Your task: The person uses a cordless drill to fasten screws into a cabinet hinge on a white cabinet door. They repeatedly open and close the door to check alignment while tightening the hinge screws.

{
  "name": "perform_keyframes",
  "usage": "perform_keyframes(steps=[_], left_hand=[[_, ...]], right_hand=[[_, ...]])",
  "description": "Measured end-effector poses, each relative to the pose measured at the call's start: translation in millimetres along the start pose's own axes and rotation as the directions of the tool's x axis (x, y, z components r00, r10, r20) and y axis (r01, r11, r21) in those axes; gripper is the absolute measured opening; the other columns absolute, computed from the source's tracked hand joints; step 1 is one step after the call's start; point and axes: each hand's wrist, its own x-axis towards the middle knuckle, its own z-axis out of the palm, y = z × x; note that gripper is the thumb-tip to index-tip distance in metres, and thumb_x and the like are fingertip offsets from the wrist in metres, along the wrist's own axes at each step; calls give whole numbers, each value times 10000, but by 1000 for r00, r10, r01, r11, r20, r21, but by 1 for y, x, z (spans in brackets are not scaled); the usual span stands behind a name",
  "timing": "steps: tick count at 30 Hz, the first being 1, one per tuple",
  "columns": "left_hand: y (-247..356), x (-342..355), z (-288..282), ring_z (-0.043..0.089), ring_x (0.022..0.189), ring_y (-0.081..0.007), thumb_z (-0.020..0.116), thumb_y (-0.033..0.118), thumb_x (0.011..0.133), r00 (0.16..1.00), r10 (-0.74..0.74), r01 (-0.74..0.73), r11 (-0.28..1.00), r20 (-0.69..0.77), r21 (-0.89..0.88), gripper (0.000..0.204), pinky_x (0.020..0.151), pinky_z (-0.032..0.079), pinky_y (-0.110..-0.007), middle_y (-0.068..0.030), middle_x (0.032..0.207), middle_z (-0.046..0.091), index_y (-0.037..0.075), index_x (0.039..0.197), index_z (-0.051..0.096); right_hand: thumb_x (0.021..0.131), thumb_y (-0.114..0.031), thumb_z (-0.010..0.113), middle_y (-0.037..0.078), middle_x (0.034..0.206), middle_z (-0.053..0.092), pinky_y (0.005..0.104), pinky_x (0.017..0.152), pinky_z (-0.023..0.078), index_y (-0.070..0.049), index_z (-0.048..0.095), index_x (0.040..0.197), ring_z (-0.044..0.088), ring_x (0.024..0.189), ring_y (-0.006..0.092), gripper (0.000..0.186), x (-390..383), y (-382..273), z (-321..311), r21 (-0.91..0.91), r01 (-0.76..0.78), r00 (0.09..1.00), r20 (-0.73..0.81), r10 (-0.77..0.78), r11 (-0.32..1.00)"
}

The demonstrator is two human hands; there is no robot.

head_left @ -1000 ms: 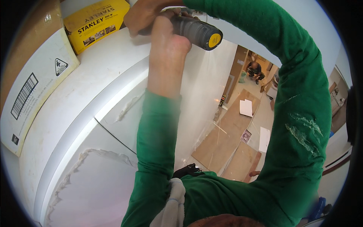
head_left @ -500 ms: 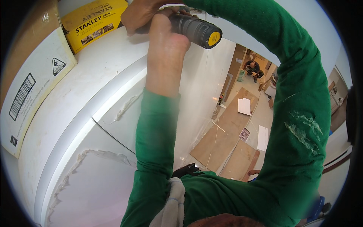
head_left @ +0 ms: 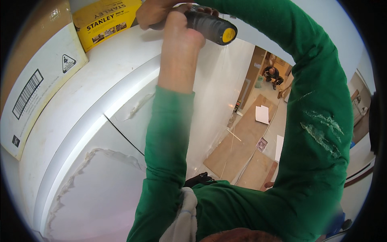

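Observation:
Near the top of the head view I hold a black power tool with a round yellow end cap (head_left: 215, 30), lying nearly level. My left hand (head_left: 179, 30) is closed around its body, the fingers partly hidden behind it. Coming over from the right, my right arm bends along the top of the picture. My right hand (head_left: 152, 13) is closed at the tool's other end, which the hands hide; whether it touches the surface there cannot be seen. A yellow cardboard box (head_left: 105, 24) stands just left of my right hand.
A large brown-and-white carton (head_left: 40, 88) stands on the white ledge (head_left: 100, 72) at left. Below runs a curved lit strip (head_left: 76, 143) beside ragged-edged white panels (head_left: 96, 189). Far below, brown sheets (head_left: 238, 137) cover the floor, and another person (head_left: 272, 74) crouches there.
The view has shifted slightly, so the boxes sit a bit higher and further right. My hands and the tool also appear a little higher. Both hands keep their hold.

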Motion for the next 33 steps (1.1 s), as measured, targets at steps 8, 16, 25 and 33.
perform_keyframes(steps=[8,16,25,33], left_hand=[[2,-5,15,727,941,-351,620,78,991,987,157,-156,988,43,-25,193,915,658,-548,-204,1116,680,11,1171,597],[7,4,17,737,944,-345,620,78,1000,893,451,-451,893,-7,4,216,910,663,-545,-192,1100,689,8,1202,591],[15,6,13,748,947,-338,619,77,1010,980,197,-197,980,4,23,241,904,669,-542,-177,1082,699,3,1237,585],[12,6,27,758,951,-332,618,77,1019,978,208,-206,977,-15,57,264,898,674,-539,-164,1066,709,0,1269,579]], right_hand=[[984,-149,559,106,986,684,360,718,463,59,636,1350,612,801,181,428,-7,-2,3,32,-19,1000,11,19,999],[971,-166,577,92,960,700,375,721,475,4,683,1281,619,795,174,369,-6,-8,1,-92,11,1000,24,-9,996],[889,-169,684,72,896,719,394,681,475,-64,759,1096,626,763,158,243,-29,9,2,237,7,987,-157,31,971],[883,-169,663,97,957,709,395,726,460,-105,731,1144,625,822,192,277,3,2,0,-145,21,995,-93,-35,989]])
